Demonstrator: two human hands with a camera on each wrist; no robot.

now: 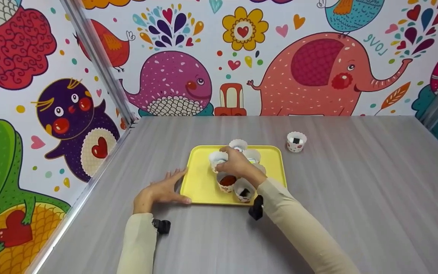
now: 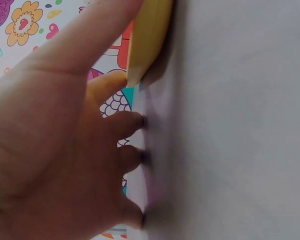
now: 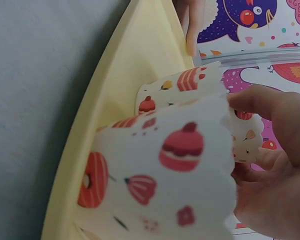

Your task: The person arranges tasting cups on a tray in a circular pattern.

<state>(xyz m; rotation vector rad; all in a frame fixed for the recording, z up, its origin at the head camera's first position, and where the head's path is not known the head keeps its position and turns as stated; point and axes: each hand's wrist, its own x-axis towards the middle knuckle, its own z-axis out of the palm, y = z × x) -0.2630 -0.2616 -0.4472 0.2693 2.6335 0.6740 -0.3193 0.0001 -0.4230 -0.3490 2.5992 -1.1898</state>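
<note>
A yellow tray (image 1: 200, 192) lies on the table and carries several white paper baking cups. My right hand (image 1: 238, 164) reaches over the tray and pinches a baking cup (image 1: 215, 157) at the left of the group. In front of it sit a cup with reddish-brown contents (image 1: 227, 182) and a cup with a black piece inside (image 1: 244, 190). Dessert prints show on the near cup (image 3: 160, 170) in the right wrist view. At the tray's left edge, my left hand (image 1: 164, 189) touches the rim with spread fingers. The right hand partly hides other cups.
One more baking cup (image 1: 296, 142), holding a black piece, stands on the grey table (image 1: 356, 190) right of the tray. Behind the table rises a wall (image 1: 196, 30) with cartoon animals. A metal post (image 1: 101, 57) stands at the left corner.
</note>
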